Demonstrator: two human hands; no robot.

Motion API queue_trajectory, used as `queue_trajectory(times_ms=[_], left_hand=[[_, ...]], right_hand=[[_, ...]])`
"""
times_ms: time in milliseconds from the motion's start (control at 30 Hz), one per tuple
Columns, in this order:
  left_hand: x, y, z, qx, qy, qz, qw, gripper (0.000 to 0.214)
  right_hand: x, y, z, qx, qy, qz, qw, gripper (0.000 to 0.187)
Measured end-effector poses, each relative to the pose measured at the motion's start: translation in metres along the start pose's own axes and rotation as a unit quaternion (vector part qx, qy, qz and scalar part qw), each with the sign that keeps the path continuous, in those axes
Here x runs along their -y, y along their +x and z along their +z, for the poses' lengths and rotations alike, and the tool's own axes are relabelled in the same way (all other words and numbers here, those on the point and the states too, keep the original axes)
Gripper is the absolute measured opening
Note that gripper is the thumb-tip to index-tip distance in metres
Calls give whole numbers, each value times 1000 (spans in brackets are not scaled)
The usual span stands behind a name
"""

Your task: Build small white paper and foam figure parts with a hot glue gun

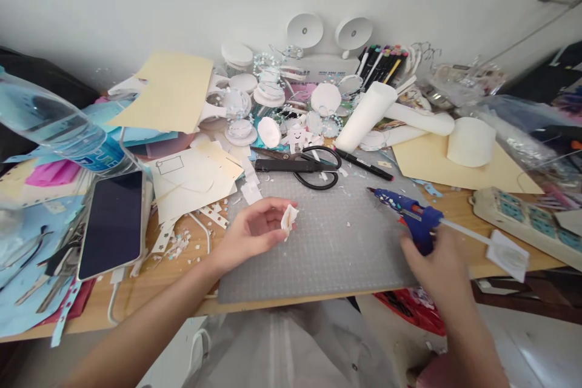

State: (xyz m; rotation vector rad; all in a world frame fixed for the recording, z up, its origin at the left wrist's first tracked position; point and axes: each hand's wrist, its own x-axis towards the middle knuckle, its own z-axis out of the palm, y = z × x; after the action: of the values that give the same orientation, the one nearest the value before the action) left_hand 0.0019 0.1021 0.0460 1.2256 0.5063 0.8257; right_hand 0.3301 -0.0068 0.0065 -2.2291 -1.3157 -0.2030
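Observation:
My left hand (254, 230) hovers over the grey cutting mat (336, 248), fingers curled, pinching a small white paper piece (290, 219) between thumb and fingertips. My right hand (439, 260) is wrapped around the handle of a blue glue gun (409, 211) at the mat's right edge. The gun's nozzle points left and a glue stick pokes out of its back. Black scissors (302, 166) lie at the mat's far edge, beside a black pen (364, 163).
A phone (113, 221) and a water bottle (59, 127) sit on the left among blue and cream paper scraps. White foam rolls (366, 115), round white discs, markers (382, 63) and a power strip (522, 218) crowd the back and right.

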Motion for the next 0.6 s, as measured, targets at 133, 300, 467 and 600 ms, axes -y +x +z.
queue_trajectory(times_ms=[133, 300, 467, 600], left_hand=[[7, 1, -1, 7, -13, 15, 1000, 33], [12, 0, 0, 9, -3, 18, 1000, 37], [9, -3, 1, 26, 95, 45, 994, 42], [7, -5, 1, 27, 188, 99, 977, 48]], right_hand=[[5, -1, 3, 34, -13, -10, 999, 35], [33, -12, -19, -2, 84, 87, 993, 35], [79, -32, -36, -44, 130, 57, 989, 33], [96, -45, -37, -16, 156, -107, 982, 16]])
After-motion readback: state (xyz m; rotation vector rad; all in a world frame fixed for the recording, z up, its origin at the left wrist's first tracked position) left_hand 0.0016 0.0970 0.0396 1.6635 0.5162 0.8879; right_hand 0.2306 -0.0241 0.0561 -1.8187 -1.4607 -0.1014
